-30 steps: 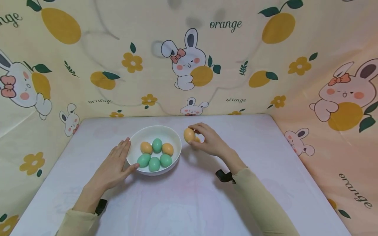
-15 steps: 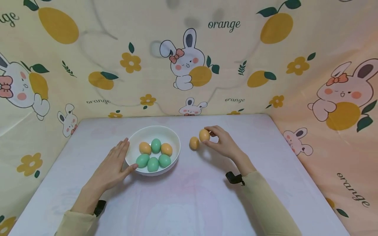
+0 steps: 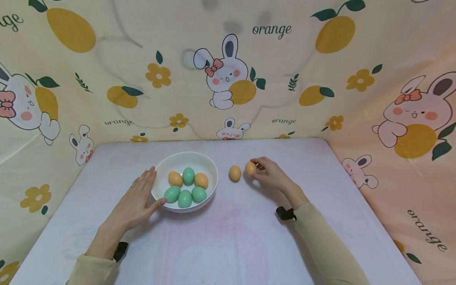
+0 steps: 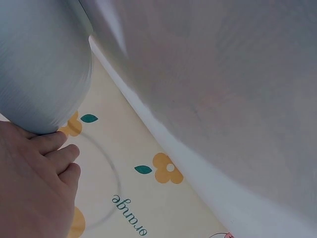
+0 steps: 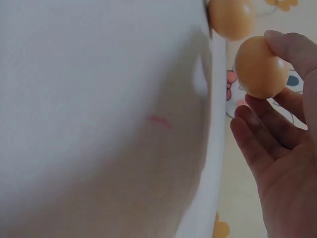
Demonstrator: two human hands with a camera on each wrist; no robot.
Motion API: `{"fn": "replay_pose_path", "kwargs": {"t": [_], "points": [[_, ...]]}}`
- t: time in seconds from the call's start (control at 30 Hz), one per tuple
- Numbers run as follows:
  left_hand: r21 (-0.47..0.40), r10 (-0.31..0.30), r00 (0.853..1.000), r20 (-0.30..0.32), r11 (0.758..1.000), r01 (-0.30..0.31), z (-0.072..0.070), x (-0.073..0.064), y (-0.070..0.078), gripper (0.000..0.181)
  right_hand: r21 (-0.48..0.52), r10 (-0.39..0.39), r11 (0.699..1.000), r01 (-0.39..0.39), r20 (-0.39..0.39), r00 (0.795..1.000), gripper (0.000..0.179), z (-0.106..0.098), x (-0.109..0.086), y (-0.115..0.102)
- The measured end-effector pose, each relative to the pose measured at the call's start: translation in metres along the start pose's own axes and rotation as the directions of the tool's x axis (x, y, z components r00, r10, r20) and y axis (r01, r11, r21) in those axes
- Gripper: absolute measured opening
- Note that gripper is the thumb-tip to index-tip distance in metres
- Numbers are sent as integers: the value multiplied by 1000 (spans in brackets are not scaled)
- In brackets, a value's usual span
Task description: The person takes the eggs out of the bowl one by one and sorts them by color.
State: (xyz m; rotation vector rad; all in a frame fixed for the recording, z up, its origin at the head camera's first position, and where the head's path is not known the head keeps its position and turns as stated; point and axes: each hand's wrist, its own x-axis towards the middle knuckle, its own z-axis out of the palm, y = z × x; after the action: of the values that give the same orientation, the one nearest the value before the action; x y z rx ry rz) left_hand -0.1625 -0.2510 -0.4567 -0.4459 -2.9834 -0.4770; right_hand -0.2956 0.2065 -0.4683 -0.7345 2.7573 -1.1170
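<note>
My right hand (image 3: 272, 174) pinches an orange egg (image 5: 261, 67) between thumb and fingertips, low over the table to the right of the bowl. Just left of it, a second orange egg (image 3: 234, 173) sits on the table by itself. A white bowl (image 3: 185, 158) holds two orange eggs and several green eggs (image 3: 185, 198). My left hand (image 3: 133, 200) rests against the bowl's left side, its fingers extended along the outer wall and the thumb at the near rim. In the left wrist view the fingertips touch the bowl's wall (image 4: 44, 74).
The white-covered table (image 3: 213, 245) ends at a far edge behind the bowl. Around it hangs a cream cloth (image 3: 228, 23) printed with rabbits, oranges and flowers. Black wrist cameras (image 3: 285, 213) are strapped below both hands.
The right hand has carried its egg rightward, away from the bowl, then lowered it toward the table. The loose egg it partly hid now shows fully. The left hand has stayed on the bowl.
</note>
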Motion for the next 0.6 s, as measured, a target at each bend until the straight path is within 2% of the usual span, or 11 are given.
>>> {"fn": "replay_pose_path", "kwargs": {"t": [0.37, 0.6], "points": [[-6, -3, 1000, 5, 1000, 3, 0, 0, 0, 100, -22, 62, 998, -61, 88, 994, 59, 5, 8, 3], [-9, -2, 1000, 2, 1000, 2, -1, 0, 1, 99, -21, 46, 999, -44, 96, 994, 58, 8, 11, 5]]}}
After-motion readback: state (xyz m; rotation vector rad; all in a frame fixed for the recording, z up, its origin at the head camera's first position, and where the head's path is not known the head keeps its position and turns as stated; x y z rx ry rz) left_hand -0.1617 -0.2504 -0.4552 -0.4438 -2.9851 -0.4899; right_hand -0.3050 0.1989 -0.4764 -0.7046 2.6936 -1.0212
